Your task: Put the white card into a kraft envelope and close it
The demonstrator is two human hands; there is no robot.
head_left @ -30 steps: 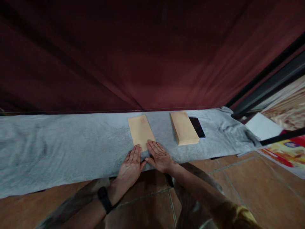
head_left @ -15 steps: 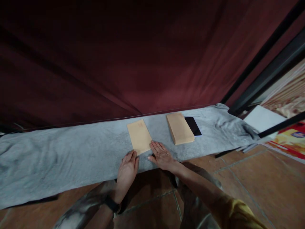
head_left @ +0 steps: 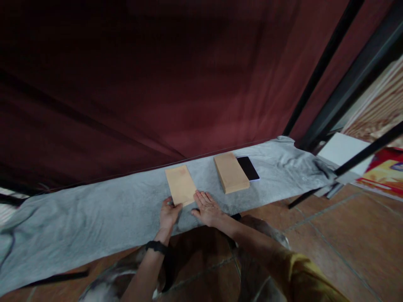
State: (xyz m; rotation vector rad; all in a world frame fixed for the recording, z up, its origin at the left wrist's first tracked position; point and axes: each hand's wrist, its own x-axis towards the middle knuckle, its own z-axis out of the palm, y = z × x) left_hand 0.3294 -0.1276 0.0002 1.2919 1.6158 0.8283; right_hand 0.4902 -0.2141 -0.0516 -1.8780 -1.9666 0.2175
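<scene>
A tan paper envelope (head_left: 181, 184) with a faint reddish mark near its far edge lies on a grey cloth. My left hand (head_left: 170, 213) is closed on the near left corner, thumb over the paper and fingers curled at its side. Stretched flat, my right hand (head_left: 208, 208) touches the near right corner with its fingertips. To the right sits a thick stack of similar envelopes (head_left: 231, 172). Partly behind that stack, a dark-screened phone (head_left: 248, 168) rests on the cloth.
Grey cloth (head_left: 110, 214) covers a long narrow surface. Behind it hangs a dark red curtain (head_left: 189, 105). Black metal bars (head_left: 317, 79) slant along the right. A white box-like object (head_left: 344, 153) and red-yellow packaging (head_left: 387, 170) stand beyond the right end. The floor is brown tile (head_left: 355, 239).
My left thumb has shifted onto the envelope's near edge and the fingers have curled at its side. My right hand stays flat at the right corner. The camera view has turned slightly.
</scene>
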